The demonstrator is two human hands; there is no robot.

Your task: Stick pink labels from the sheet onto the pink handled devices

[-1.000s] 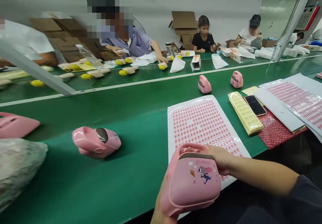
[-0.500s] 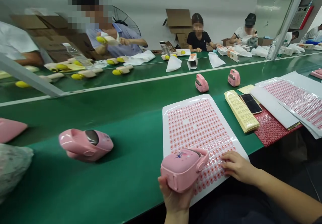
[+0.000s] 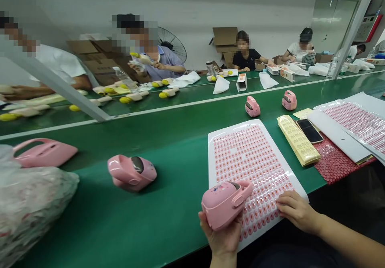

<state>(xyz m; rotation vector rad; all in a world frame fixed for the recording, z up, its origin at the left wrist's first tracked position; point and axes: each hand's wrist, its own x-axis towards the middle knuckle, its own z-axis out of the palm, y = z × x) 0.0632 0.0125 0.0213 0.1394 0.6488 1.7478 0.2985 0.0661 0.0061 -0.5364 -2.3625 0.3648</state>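
My left hand [image 3: 221, 236] is closed round a small pink device with a handle [image 3: 225, 202], held just above the near edge of the green belt [image 3: 168, 147]. My right hand [image 3: 293, 211] rests with curled fingertips on the lower right part of a white sheet of small pink stickers [image 3: 249, 159]; whether it pinches a sticker I cannot make out. Another pink device [image 3: 131, 172] lies on the belt to the left, and a third one [image 3: 45, 152] lies farther left.
Two more pink devices [image 3: 252, 106] [image 3: 289, 100] stand farther up the belt. A yellow strip pack [image 3: 297, 139], a phone [image 3: 311, 130] and more sticker sheets [image 3: 355, 119] lie at right. A plastic bag [image 3: 30, 204] sits at left. Several people work across a second belt.
My left hand turned the pink device from upright to flat and lowered it. My right hand left the device and moved onto the sticker sheet. The view shifted a little.
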